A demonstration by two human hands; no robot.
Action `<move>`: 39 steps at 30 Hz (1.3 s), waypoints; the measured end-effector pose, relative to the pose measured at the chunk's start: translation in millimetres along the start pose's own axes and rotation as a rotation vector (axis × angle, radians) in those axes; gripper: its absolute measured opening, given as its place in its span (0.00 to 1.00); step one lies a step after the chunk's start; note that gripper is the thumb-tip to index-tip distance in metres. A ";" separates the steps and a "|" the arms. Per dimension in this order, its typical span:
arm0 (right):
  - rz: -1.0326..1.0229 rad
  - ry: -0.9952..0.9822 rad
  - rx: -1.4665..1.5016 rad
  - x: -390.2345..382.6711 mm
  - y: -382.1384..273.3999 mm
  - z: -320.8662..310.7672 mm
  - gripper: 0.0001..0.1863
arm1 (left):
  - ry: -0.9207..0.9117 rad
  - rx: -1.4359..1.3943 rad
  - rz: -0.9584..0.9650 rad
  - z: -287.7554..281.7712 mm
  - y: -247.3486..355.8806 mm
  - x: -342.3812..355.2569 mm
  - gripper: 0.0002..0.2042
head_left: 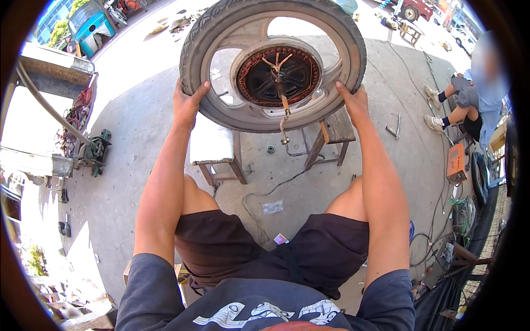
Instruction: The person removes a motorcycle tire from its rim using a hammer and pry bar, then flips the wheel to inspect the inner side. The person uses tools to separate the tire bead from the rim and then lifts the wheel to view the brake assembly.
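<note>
A hub motor wheel (221,118), with a black tyre and a grey spoked rim, is held up in front of me by both hands. My left hand (189,103) grips its lower left side, thumb over the face of the tyre. On the lower right side, my right hand (353,100) holds it the same way. Copper windings (248,92) ring the dark hub in the middle. From the hub's centre an axle and a cable (284,129) hang toward the floor. The fingers behind the tyre are hidden.
Below the wheel stand a white-topped stool (212,146) and a wooden stool (338,129). A T-shaped tool (394,129) lies on the concrete. At the right sits another person (477,105), near an orange box (457,163). A metal stand (94,151) is at the left. Cables trail across the floor.
</note>
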State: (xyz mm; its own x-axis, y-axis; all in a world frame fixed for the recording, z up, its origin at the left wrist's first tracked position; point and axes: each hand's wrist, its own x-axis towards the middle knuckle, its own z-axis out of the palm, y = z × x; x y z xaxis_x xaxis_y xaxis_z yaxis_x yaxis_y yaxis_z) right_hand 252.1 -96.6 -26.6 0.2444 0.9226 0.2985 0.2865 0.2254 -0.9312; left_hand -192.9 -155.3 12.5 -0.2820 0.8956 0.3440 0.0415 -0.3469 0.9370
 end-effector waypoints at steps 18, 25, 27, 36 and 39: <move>0.009 -0.018 0.003 0.9 1.5 -0.3 0.42 | 0.015 0.011 0.016 -0.8 -1.0 -0.5 0.41; 0.021 -0.001 -0.039 3.6 6.2 -1.3 0.46 | 0.031 0.016 -0.001 2.2 2.9 -2.8 0.40; 0.026 0.005 -0.050 4.4 7.7 -1.0 0.45 | 0.036 0.019 -0.008 2.8 3.7 -3.1 0.39; 0.013 -0.002 -0.046 4.4 7.1 -0.9 0.44 | -0.004 0.007 -0.033 1.6 5.8 -2.9 0.41; 0.030 -0.004 -0.073 2.3 3.3 -1.5 0.43 | -0.004 0.002 -0.036 0.9 6.1 -3.3 0.41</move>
State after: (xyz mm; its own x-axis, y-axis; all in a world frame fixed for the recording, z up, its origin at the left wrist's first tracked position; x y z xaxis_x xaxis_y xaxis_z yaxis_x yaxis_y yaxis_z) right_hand 255.1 -94.2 -28.7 0.2498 0.9300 0.2697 0.3460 0.1744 -0.9219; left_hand -190.8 -160.2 17.1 -0.2798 0.9086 0.3101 0.0332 -0.3136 0.9490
